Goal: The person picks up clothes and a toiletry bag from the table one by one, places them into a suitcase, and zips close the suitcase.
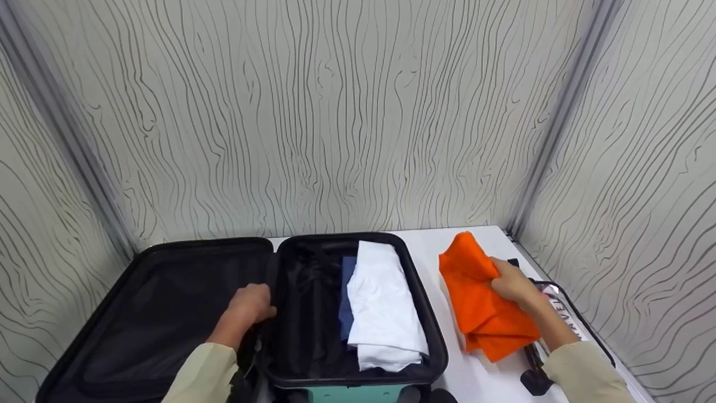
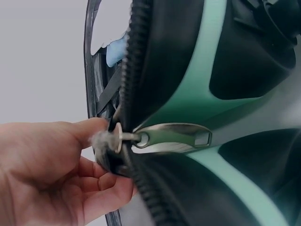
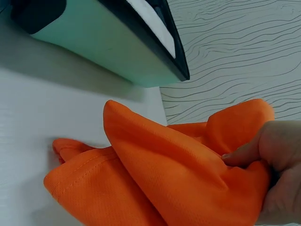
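An opened suitcase [image 1: 313,383] with a black lining and mint-green shell lies with its two halves side by side. My left hand [image 1: 250,305] is at the seam between the halves. In the left wrist view, its thumb and fingers pinch the black suitcase edge beside a metal zipper pull [image 2: 203,128]. A folded white garment [image 1: 386,308] lies on a navy one [image 1: 346,313] in the right half. To the right of the suitcase, my right hand [image 1: 512,282] grips a folded orange garment [image 3: 188,188] by its upper side, the lower folds hanging over the white table.
Beyond the right hand, a clear pouch [image 1: 565,313] with printed letters and a black item [image 1: 535,380] lie along the right side of the white table [image 1: 481,380]. Wood-grain patterned walls [image 1: 335,112] close in the back and both sides.
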A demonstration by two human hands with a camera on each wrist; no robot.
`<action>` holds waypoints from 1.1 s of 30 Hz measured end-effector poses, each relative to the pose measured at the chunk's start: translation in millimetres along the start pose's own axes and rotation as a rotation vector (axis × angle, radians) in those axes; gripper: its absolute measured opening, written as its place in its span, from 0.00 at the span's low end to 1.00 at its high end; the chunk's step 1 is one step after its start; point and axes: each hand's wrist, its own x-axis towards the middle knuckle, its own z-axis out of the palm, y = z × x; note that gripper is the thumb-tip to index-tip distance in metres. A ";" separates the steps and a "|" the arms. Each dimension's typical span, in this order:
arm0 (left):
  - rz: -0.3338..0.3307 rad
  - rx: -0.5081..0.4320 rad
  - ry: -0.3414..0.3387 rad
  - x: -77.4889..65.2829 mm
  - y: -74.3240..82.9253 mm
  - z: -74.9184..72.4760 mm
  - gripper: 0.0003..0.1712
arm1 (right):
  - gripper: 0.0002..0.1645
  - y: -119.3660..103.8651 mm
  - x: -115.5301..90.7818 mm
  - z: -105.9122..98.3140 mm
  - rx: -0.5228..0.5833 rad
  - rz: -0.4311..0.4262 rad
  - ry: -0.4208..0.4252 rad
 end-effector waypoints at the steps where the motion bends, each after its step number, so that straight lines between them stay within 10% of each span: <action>1: -0.001 -0.002 -0.003 -0.2 -0.2 -0.1 0.10 | 0.31 -2.4 0.1 -1.8 0.002 -0.001 -0.004; 33: 0.011 -0.019 0.013 -3.8 -1.2 -0.8 0.10 | 0.24 -61.2 -5.4 -33.0 0.062 -0.012 -0.003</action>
